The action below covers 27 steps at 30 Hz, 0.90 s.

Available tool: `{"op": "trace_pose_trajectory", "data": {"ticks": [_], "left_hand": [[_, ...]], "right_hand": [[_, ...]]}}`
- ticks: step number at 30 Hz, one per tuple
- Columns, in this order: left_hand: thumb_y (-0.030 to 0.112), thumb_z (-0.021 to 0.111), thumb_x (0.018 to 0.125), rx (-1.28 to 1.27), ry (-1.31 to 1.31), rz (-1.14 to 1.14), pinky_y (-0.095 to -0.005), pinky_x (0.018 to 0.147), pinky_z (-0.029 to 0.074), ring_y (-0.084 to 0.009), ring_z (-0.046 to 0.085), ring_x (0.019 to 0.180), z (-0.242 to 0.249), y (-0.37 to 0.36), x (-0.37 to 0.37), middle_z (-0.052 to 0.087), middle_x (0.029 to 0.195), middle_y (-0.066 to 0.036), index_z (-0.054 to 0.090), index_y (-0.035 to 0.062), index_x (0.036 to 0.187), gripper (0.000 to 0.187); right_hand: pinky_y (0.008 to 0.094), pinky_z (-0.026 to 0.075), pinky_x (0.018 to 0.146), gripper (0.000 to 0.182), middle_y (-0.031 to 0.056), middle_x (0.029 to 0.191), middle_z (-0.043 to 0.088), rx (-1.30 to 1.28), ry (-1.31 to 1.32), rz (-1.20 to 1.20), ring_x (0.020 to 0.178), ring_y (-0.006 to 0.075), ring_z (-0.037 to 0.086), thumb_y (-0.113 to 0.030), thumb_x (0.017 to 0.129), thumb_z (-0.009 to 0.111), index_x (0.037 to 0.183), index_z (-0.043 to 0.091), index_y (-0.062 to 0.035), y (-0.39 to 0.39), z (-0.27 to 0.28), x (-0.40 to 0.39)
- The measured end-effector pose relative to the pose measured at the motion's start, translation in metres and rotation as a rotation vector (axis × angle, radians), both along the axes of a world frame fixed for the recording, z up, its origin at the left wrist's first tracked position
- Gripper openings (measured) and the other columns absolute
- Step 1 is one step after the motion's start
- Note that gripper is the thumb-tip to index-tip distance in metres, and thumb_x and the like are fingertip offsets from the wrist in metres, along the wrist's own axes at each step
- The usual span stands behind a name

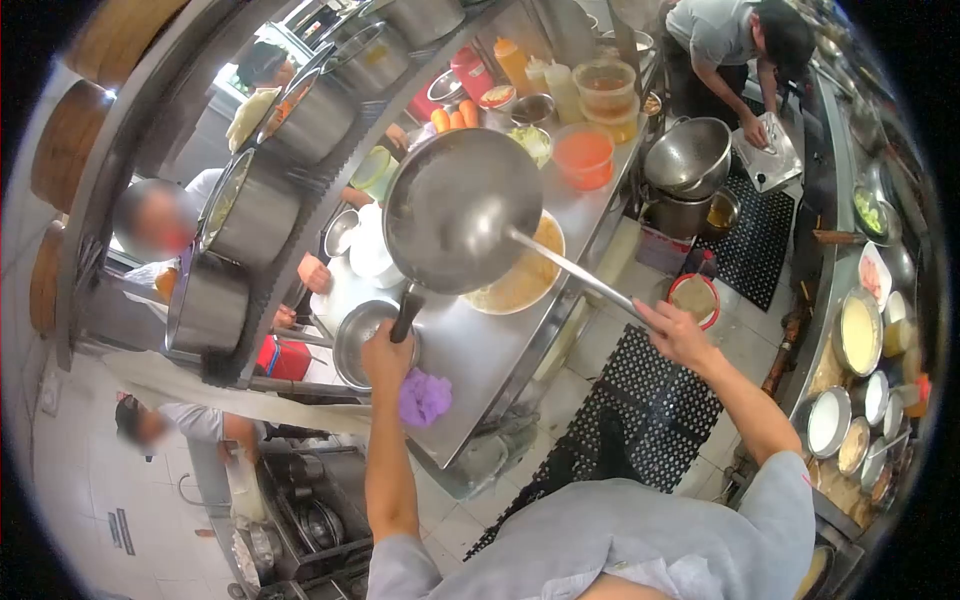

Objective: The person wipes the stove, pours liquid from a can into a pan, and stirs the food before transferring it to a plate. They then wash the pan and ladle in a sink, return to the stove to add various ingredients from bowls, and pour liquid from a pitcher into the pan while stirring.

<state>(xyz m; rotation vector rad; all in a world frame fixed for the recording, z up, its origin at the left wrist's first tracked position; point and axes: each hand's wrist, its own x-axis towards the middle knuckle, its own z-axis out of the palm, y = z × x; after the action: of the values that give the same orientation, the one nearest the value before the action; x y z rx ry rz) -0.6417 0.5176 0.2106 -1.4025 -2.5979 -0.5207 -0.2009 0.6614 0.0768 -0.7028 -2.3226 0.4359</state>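
Wok (450, 205) up over the steel counter (465, 345), its broad grey face turned toward the camera, and here is the left hand (388, 355) closed firmly round its black handle (407, 312)! Across to the right hand (678, 335), well apart from the left, fingers clamped on the far end of a long metal utensil (585, 272); that shaft slants in to meet the wok, though the shape of its working end is hard to make out.

Just behind the wok's lower right edge sits a large bowl (562, 252) of pale brown food, partly covered from view. By the left hand, a metal bowl (345, 350) on the counter, and right beside that hand, a crumpled purple cloth (425, 398). White bowls (372, 245) peek out left of the wok.

Up the counter we go: carrots (456, 119), a tub of shredded greens (530, 145), a clear container of orange contents (583, 155), squeeze bottles (512, 65) in a cluster. Across the counter, a co-worker's hand (313, 272) is near the edge. And top right, another person (735, 45) bends over a metal tray (778, 160), one hand on it, beside a colander (690, 155) set on a pot (672, 215). Black perforated mat (640, 410) on the floor below!
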Motion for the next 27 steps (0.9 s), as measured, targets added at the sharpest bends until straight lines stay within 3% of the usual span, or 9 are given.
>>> {"op": "trace_pose_trajectory", "data": {"ticks": [2,5,7,10,12,14,18,22,27], "left_hand": [[0.025,0.066,0.073,-0.013,-0.051,-0.014,-0.0443,0.065,0.047,-0.0373,0.062,0.072,0.001,-0.001,0.003,0.064,0.072,-0.017,0.066,0.0114,0.088,0.020],[0.023,0.066,0.071,0.035,-0.151,-0.064,-0.0439,0.064,0.046,-0.0368,0.062,0.071,-0.006,-0.001,0.003,0.064,0.071,-0.016,0.064,0.0089,0.084,0.019],[0.022,0.067,0.070,0.018,-0.131,-0.080,-0.0432,0.063,0.046,-0.0368,0.062,0.069,-0.002,0.006,0.009,0.063,0.070,-0.016,0.063,0.0075,0.083,0.020],[0.020,0.067,0.069,0.001,-0.215,-0.074,-0.0418,0.061,0.045,-0.0367,0.060,0.065,0.005,0.011,0.010,0.061,0.067,-0.017,0.062,0.0055,0.081,0.020],[0.020,0.067,0.069,-0.002,-0.317,-0.054,-0.0411,0.060,0.045,-0.0366,0.059,0.064,0.006,0.012,0.003,0.060,0.066,-0.017,0.062,0.0048,0.081,0.020],[0.018,0.063,0.073,0.008,-0.219,-0.077,-0.0370,0.055,0.041,-0.0255,0.053,0.055,0.004,0.007,-0.009,0.054,0.060,-0.013,0.060,0.0037,0.081,0.017],[0.018,0.064,0.073,0.031,-0.161,-0.081,-0.0391,0.055,0.041,-0.0281,0.054,0.055,0.012,0.005,-0.006,0.054,0.061,-0.016,0.060,0.0036,0.081,0.018],[0.022,0.065,0.073,0.000,-0.101,-0.082,-0.0463,0.063,0.044,-0.0408,0.059,0.071,0.026,0.008,0.002,0.060,0.069,-0.019,0.063,0.0064,0.083,0.019],[0.024,0.063,0.073,-0.037,-0.056,0.000,-0.0472,0.065,0.045,-0.0409,0.059,0.074,0.044,0.002,-0.006,0.062,0.074,-0.018,0.063,0.0072,0.084,0.020]], "right_hand": [[0.0327,0.046,0.052,0.061,0.0119,0.081,0.058,-0.201,0.351,0.063,0.060,0.0232,0.057,0.002,0.077,0.061,0.135,0.050,-0.0114,-0.010,0.011,-0.037],[0.0269,0.046,0.053,0.064,0.0105,0.083,0.064,-0.405,0.453,0.085,0.062,0.0131,0.054,-0.002,0.082,0.060,0.142,0.040,-0.0124,-0.032,0.036,-0.083],[0.0304,0.049,0.077,0.060,0.0169,0.114,0.064,-1.359,0.361,0.161,0.085,0.0149,0.060,-0.009,0.087,0.062,0.143,0.039,-0.0103,-0.048,0.056,-0.092],[0.0307,0.050,0.075,0.060,0.0178,0.108,0.066,-1.054,0.224,0.231,0.077,0.0149,0.060,-0.013,0.088,0.061,0.143,0.037,-0.0104,-0.050,0.041,-0.077],[0.0325,0.049,0.063,0.058,0.0173,0.081,0.065,-0.698,0.044,0.239,0.059,0.0172,0.058,-0.011,0.085,0.060,0.141,0.042,-0.0114,-0.031,0.032,-0.042],[0.0321,0.049,0.064,0.058,0.0170,0.075,0.061,-0.445,0.043,0.268,0.058,0.0184,0.056,-0.009,0.084,0.060,0.140,0.043,-0.0125,-0.009,0.038,-0.015],[0.0315,0.049,0.065,0.060,0.0170,0.075,0.059,-0.498,0.113,0.244,0.060,0.0195,0.056,-0.008,0.083,0.060,0.141,0.042,-0.0128,-0.006,0.059,-0.029],[0.0330,0.049,0.070,0.064,0.0190,0.083,0.061,-0.713,0.147,0.172,0.069,0.0278,0.061,-0.002,0.080,0.062,0.140,0.043,-0.0109,-0.019,0.059,-0.043],[0.0417,0.047,0.063,0.060,0.0165,0.078,0.059,-0.273,-0.070,0.153,0.069,0.0341,0.060,0.000,0.076,0.062,0.134,0.050,-0.0112,-0.007,0.058,0.014]]}}
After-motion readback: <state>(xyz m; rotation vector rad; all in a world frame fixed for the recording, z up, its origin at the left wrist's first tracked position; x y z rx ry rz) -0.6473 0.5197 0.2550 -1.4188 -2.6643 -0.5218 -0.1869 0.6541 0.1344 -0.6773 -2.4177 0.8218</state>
